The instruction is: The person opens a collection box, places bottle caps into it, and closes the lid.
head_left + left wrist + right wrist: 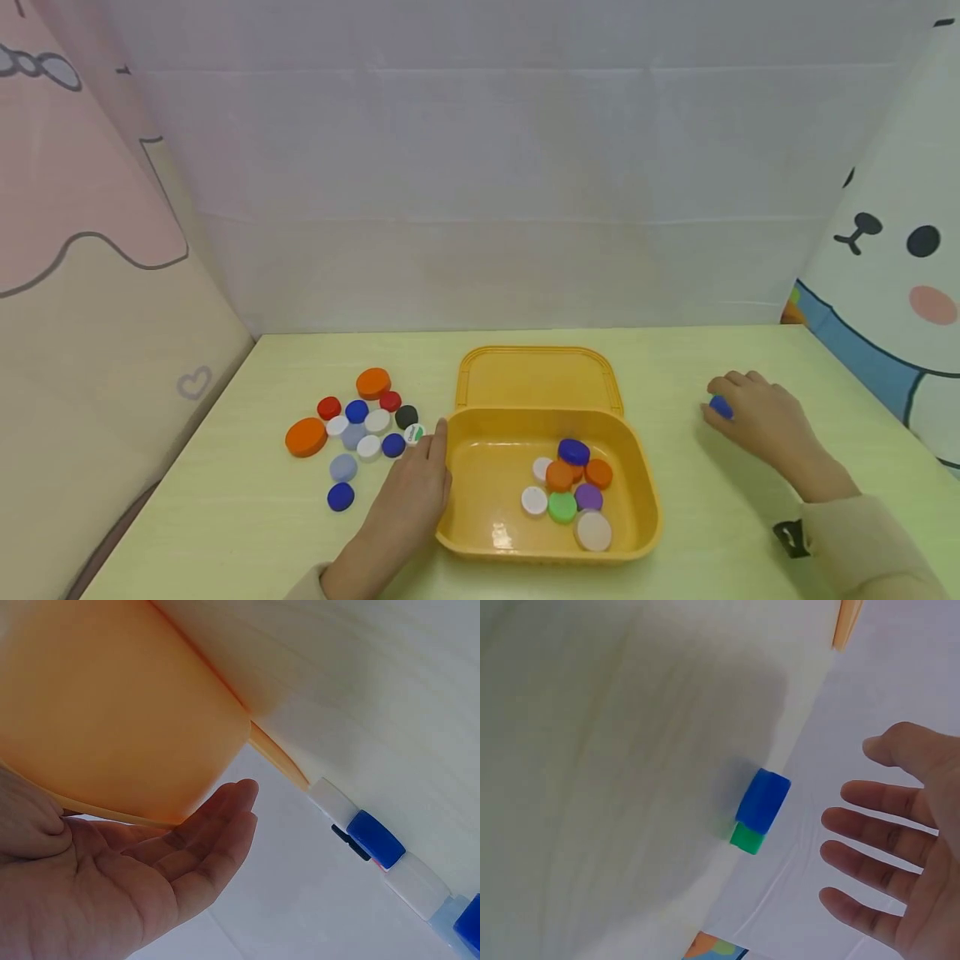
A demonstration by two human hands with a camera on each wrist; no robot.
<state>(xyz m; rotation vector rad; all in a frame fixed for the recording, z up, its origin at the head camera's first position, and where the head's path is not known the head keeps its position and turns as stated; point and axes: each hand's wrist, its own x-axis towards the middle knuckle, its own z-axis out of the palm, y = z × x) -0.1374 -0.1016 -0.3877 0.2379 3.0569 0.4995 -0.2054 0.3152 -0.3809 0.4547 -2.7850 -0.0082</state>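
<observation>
My left hand (411, 496) rests along the left rim of a yellow plastic box (480, 546), fingers fairly straight. In the left wrist view, the left palm and fingers (217, 844) lie beside the box's outer wall (112, 712). My right hand (765, 421) hovers at the right of the table over a blue bottle cap (721, 407). The right wrist view shows its fingers (877, 832) spread, with a gap between them and the blue cap (763, 801). A green cap (748, 838) shows next to the blue one, hidden by the hand in the head view.
Inside the box are several caps, including a purple cap (588, 497) and a light green cap (562, 507). A yellow lid (536, 379) lies behind it. Left of the box, several loose caps are scattered, among them an orange cap (306, 437). A black tag (791, 538) appears beside the right sleeve.
</observation>
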